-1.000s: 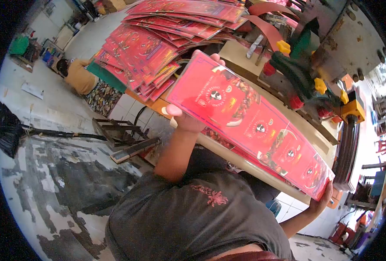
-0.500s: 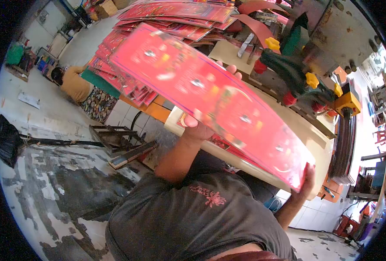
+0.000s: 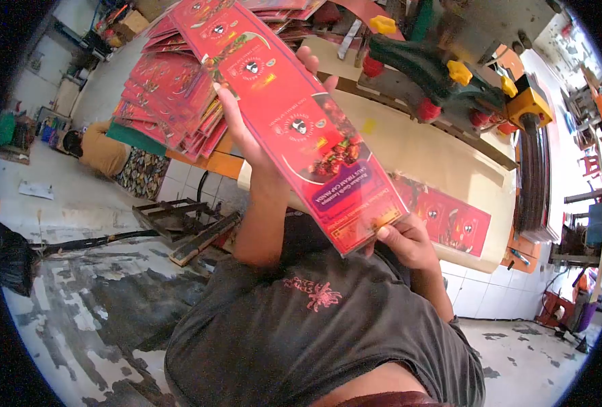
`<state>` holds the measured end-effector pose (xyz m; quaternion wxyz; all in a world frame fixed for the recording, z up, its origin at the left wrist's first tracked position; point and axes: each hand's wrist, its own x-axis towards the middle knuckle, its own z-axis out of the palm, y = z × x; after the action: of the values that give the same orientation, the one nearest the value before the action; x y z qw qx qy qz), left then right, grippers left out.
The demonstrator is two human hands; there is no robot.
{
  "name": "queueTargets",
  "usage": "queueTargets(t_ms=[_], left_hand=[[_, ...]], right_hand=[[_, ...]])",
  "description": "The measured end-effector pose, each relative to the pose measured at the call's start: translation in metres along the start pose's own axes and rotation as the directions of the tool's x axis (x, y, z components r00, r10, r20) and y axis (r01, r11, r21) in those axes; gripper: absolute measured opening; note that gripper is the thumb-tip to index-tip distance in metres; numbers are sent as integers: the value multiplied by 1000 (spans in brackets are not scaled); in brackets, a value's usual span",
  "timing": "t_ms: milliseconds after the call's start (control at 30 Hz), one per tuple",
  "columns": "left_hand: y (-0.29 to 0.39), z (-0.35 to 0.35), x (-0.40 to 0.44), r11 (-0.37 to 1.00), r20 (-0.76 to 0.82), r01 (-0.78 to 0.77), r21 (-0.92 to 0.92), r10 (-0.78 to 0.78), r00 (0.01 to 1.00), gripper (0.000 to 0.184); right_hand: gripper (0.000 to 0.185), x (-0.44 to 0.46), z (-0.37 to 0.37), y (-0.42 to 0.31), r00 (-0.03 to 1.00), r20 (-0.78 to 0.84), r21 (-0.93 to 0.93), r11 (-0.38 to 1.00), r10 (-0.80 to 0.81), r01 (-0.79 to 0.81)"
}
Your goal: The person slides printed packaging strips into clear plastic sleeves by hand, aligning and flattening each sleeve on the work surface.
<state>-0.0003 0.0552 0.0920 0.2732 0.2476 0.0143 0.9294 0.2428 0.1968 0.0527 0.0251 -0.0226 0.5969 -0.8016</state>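
Handling step imo; left hand (image 3: 252,144) clasps the red strip (image 3: 294,125) mid-length; right hand (image 3: 413,245) pinches its end by the worktop (image 3: 450,169)'s near edge. Moving it needs both.

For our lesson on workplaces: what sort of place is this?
Probably a small print-finishing workshop: piled printed red sheets, a machine with yellow knobs, and a worn, paint-patched floor point to it.

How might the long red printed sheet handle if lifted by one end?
The sheet looks fairly stiff, probably flexing rather than flopping: it spans the left hand and right hand without folding. Its glossy shine suggests a slippery surface.
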Motion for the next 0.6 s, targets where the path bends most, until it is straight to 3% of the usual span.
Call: queueTargets(t_ms=[33,200,267,300,433,533,567,600], left_hand=[[0,-1,1,999,44,4,-37,-3,999,97],[0,-4,3,993,41,82,-89,-78,996,97],[-1,-7,3,984,49,127,-122,-122,991,97],[-1,-10,3,981,47,166,-98,-162,986,96],[1,-19,-4,973,133,231,-6,-228,964,95],[-4,-21,-12,974,93,226,4,-226,970,96],[-4,-21,-15,975,98,224,7,-223,970,96],[-4,-22,-17,968,51,251,-2,-250,967,96]], right_hand=[[34,-2,-9,9,996,92,-24,1000,-3,5],[40,-11,3,1,992,120,23,999,24,-27],[44,-14,5,0,986,164,-192,981,26,6],[44,-14,6,1,986,164,-198,980,21,13],[76,-9,11,-2,987,147,102,991,69,-84],[69,0,10,-1,982,118,128,978,150,-165],[57,5,8,10,989,81,51,990,123,-128],[57,11,12,11,989,83,49,991,121,-125]])
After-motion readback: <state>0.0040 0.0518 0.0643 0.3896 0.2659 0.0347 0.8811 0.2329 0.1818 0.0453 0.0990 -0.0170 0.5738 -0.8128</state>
